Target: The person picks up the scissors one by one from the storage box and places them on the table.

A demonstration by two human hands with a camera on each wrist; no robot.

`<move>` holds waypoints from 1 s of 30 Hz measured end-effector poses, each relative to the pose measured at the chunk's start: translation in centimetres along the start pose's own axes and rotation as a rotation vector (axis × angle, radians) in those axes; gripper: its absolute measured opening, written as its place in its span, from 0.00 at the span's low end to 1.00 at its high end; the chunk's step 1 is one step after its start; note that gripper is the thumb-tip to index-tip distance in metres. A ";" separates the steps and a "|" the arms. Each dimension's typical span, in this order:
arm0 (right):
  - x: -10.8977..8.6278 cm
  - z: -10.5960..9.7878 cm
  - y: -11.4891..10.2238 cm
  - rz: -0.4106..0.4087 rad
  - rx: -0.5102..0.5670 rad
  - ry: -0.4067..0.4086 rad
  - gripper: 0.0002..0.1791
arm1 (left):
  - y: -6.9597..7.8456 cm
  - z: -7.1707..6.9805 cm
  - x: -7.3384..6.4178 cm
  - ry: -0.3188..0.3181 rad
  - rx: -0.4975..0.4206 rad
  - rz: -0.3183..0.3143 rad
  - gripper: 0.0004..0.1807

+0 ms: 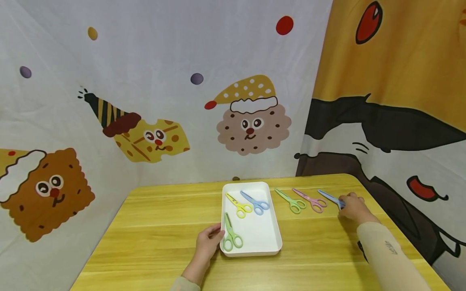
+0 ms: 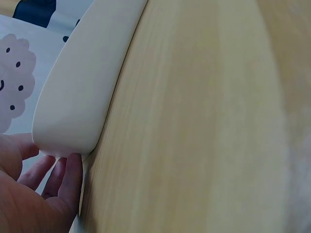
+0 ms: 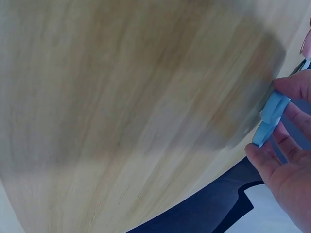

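A white tray (image 1: 255, 238) lies on the table, and my left hand (image 1: 208, 242) holds its left side near the front corner. The thumb is at the rim, with the fingertips against the outer wall in the left wrist view. Inside the tray are yellow scissors (image 1: 241, 210), blue scissors (image 1: 259, 206) and green scissors (image 1: 228, 237). At the right, my right hand (image 1: 354, 208) grips the handles of another pair of blue scissors (image 1: 329, 197). Its thumb and fingers close round the blue handle loops (image 3: 273, 114) in the right wrist view. The blades point away to the left.
Between the tray and my right hand lie green scissors (image 1: 291, 201) and pink scissors (image 1: 309, 199) on the wooden table (image 1: 164, 226). A cartoon-printed curtain (image 1: 164, 48) stands behind the table and along its right side.
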State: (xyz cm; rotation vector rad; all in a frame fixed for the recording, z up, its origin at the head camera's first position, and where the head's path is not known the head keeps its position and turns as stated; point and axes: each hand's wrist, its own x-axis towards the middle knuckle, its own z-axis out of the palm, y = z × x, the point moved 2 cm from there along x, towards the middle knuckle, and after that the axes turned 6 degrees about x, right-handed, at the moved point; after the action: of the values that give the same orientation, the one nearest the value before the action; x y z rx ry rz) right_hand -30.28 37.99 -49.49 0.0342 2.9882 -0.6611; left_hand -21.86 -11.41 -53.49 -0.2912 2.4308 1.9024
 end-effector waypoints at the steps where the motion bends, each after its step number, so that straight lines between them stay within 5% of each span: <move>1: 0.0 0.0 0.1 -0.006 -0.002 -0.001 0.32 | 0.0 0.0 0.0 0.000 0.000 0.000 0.21; 30: 0.3 0.3 1.4 -0.033 0.013 -0.026 0.31 | 0.2 -0.1 -0.2 -0.013 -0.020 -0.003 0.21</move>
State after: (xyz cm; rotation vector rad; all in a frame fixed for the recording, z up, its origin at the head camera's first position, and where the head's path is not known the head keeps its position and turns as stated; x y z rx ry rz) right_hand -30.55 39.13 -50.36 -0.0234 2.9660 -0.6786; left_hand -21.72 -11.42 -53.23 -0.2818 2.4030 1.9220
